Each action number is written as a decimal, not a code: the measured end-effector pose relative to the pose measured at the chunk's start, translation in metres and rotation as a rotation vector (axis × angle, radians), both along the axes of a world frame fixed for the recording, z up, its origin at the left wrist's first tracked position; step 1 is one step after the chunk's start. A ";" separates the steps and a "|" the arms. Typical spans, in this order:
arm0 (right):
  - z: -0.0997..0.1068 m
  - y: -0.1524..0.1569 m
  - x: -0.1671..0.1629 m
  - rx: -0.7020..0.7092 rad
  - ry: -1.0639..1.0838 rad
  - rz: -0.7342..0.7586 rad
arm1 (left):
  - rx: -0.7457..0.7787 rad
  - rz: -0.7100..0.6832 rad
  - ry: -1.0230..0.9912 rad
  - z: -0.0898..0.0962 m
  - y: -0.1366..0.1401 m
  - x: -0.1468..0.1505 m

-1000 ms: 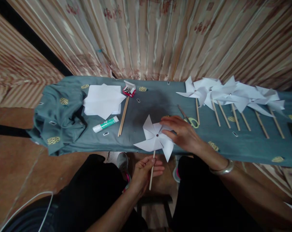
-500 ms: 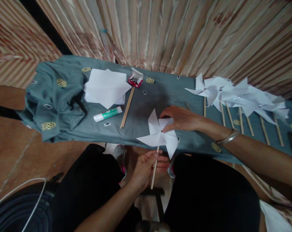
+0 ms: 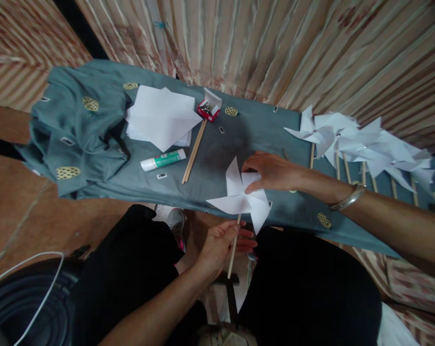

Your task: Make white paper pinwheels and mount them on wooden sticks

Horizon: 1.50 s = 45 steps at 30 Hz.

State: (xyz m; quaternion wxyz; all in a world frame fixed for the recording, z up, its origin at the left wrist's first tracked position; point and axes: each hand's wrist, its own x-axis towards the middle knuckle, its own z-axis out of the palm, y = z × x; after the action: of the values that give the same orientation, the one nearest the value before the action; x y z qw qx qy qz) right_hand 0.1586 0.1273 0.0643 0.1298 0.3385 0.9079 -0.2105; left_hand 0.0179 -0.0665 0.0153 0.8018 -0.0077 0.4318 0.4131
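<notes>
a white paper pinwheel [image 3: 235,204] is held over the near edge of the table [image 3: 262,125], its blades facing up and its thin wooden stick [image 3: 233,254] running down toward the person, past the edge and above the gap between the knees. the left hand [image 3: 215,247] has its grip closed on the stick a little below the blades, the thumb lying on top and the other fingers stretched out underneath, with the bottom of the stick poking out past the hand.

the right hand [image 3: 271,172] is bent over the upper right part of the pinwheel. its grip is partly open, with the thumb tip touching the paper at the middle and the forefinger by the top of a blade; whether it pinches the paper i cannot tell. a silver bracelet [image 3: 349,198] sits on the right wrist.

the table is covered with a grey-green cloth printed with yellow pineapples, bunched up at the left end. toward that end lies a pile of white paper [image 3: 159,115], with a glue stick [image 3: 163,160] just in front of it. two spare sticks [image 3: 194,154] lie side by side to the right of the pile, and a small red box [image 3: 209,108] of metal pins stands open at their far ends. at the right end, more pinwheels [image 3: 372,142] lie in an overlapping row, their sticks pointing toward the person and partly hidden by the right arm. behind the table hangs a striped curtain [image 3: 239,43].
</notes>
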 end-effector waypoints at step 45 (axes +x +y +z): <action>0.013 0.007 -0.035 -0.155 -0.319 0.051 | 0.035 -0.059 -0.031 -0.011 0.002 0.006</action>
State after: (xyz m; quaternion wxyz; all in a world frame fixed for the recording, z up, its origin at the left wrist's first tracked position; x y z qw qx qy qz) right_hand 0.1239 0.1341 0.0775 0.3031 0.3332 0.8652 -0.2203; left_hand 0.0238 -0.0648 0.0041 0.8202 0.0125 0.4121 0.3965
